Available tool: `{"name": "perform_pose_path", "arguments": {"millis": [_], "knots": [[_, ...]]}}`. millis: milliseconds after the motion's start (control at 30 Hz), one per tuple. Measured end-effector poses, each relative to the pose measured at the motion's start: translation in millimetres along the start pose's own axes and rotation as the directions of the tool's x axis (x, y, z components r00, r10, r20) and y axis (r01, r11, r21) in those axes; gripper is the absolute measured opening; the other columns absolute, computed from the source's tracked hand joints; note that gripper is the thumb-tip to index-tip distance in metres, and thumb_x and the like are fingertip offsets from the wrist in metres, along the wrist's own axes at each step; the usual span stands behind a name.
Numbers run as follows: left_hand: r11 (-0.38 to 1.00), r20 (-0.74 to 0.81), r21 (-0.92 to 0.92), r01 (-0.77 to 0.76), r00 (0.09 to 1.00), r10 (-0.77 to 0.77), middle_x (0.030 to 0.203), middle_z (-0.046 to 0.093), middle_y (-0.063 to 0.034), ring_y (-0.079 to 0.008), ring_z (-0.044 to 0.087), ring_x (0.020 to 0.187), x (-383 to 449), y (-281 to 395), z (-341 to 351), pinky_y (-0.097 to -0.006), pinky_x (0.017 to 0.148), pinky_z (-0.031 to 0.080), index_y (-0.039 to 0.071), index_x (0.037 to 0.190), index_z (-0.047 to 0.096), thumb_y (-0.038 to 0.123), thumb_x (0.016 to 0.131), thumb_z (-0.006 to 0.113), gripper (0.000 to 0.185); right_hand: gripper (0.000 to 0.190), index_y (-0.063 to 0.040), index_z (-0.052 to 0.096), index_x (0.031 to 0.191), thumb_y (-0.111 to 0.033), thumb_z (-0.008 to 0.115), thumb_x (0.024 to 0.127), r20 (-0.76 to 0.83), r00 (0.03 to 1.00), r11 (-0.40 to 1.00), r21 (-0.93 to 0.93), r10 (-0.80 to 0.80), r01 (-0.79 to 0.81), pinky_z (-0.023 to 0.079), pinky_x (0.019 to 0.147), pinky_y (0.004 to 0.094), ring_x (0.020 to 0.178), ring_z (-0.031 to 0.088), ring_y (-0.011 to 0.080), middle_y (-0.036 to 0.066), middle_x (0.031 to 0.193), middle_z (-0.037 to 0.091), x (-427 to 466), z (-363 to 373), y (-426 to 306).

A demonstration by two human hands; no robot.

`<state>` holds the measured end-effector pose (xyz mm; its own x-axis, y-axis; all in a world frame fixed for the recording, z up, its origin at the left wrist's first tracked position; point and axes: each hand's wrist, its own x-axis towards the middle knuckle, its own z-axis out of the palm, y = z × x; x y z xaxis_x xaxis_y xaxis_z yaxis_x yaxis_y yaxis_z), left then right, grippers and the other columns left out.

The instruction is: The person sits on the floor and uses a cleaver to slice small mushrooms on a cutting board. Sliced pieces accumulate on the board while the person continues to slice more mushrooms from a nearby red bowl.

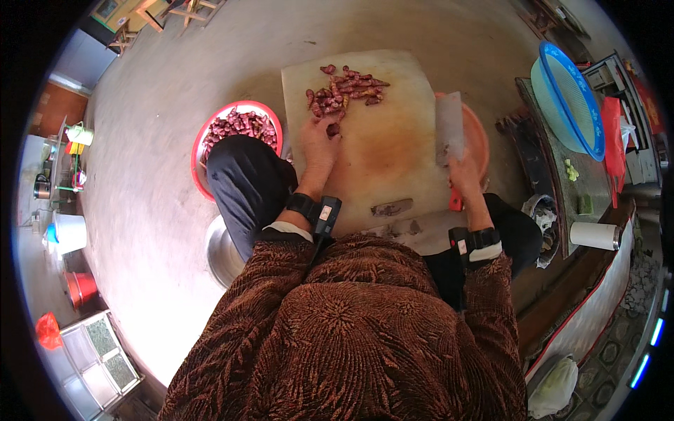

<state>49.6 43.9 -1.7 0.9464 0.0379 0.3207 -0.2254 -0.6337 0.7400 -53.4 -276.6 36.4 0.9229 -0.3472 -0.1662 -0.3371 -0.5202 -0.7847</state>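
A pale cutting board [379, 126] lies before me, with a pile of purplish-red tubers [345, 89], knobbly and finger-shaped, near its far edge. At the near side of that pile, my left hand [320, 139] has its fingers closed around a dark tuber piece [333, 129]. My right hand [466, 176] grips a cleaver [449, 126] with a red handle; its broad blade is over the board's right edge. A dark, flat piece [392, 207] lies on the board's near part.
Left of the board stands a red-rimmed basin [280, 126] of similar tubers, with a metal bowl [215, 252] nearer me. An orange basin [482, 137] is partly behind the cleaver. A bench [584, 179] at the right holds a blue-rimmed basin [558, 100] and a white flask [592, 235].
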Motion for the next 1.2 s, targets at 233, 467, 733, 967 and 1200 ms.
{"name": "perform_pose_path", "arguments": {"millis": [233, 467, 733, 967, 1200], "knots": [[0.964, 0.347, -0.261, 0.058, 0.937, 0.037, 0.101, 0.056, -0.0148, -0.0314, 0.06, 0.089, -27.5, 15.5, 13.8, -0.0361, 0.079, 0.05, 0.005, 0.095, 0.064, 0.001, 0.064, 0.074, 0.032, 0.034, 0.001, 0.046, 0.114, -0.018, 0.05, 0.086, 0.211, 0.952, 0.957, -0.144, -0.221, 0.254, 0.044, 0.071, 0.0469, 0.085, 0.056, 0.0456, 0.029, 0.089, 0.057, -66.4, 44.7, -47.2], [0.976, 0.306, -0.213, 0.035, 0.951, 0.032, 0.107, 0.054, -0.0143, -0.0321, 0.058, 0.096, -49.4, 33.2, 12.6, -0.0371, 0.082, 0.048, 0.005, 0.108, 0.057, 0.001, 0.064, 0.076, 0.048, 0.025, 0.0, 0.044, 0.107, -0.009, 0.048, 0.084, 0.196, 0.924, 0.89, -0.263, -0.329, 0.373, 0.044, 0.072, 0.0502, 0.086, 0.054, 0.0481, 0.031, 0.088, 0.057, -81.8, 65.0, -63.6], [0.964, 0.407, -0.228, 0.133, 0.913, -0.029, 0.095, 0.058, -0.0139, -0.0319, 0.059, 0.089, -49.1, 45.6, -0.2, -0.038, 0.077, 0.049, 0.004, 0.101, 0.061, 0.005, 0.064, 0.076, 0.041, 0.034, 0.0, 0.039, 0.115, -0.006, 0.048, 0.083, 0.145, 0.969, 0.946, -0.228, -0.202, 0.231, 0.043, 0.071, 0.054, 0.084, 0.054, 0.0504, 0.032, 0.086, 0.057, -89.8, 78.8, -65.2], [1.0, 0.383, 0.004, -0.008, 0.924, 0.006, 0.097, 0.061, -0.014, -0.0297, 0.062, 0.083, -38.8, 34.3, 1.3, -0.0373, 0.074, 0.05, 0.006, 0.102, 0.063, 0.008, 0.07, 0.071, 0.033, 0.032, 0.005, 0.04, 0.114, -0.006, 0.047, 0.084, 0.167, 0.933, 0.899, -0.26, -0.318, 0.353, 0.043, 0.068, 0.0517, 0.081, 0.054, 0.0496, 0.032, 0.084, 0.056, -89.9, 77.1, -58.1], [0.986, 0.023, 0.161, -0.048, 0.999, 0.045, 0.099, 0.059, -0.0171, -0.0359, 0.059, 0.089, -23.1, 21.2, -14.4, -0.0423, 0.075, 0.048, 0.007, 0.097, 0.064, 0.004, 0.067, 0.069, 0.03, 0.032, 0.006, 0.04, 0.114, -0.006, 0.047, 0.085, 0.144, 0.935, 0.908, -0.233, -0.323, 0.349, 0.042, 0.065, 0.0516, 0.081, 0.053, 0.0492, 0.032, 0.084, 0.055, -92.5, 75.5, -61.9]]}}
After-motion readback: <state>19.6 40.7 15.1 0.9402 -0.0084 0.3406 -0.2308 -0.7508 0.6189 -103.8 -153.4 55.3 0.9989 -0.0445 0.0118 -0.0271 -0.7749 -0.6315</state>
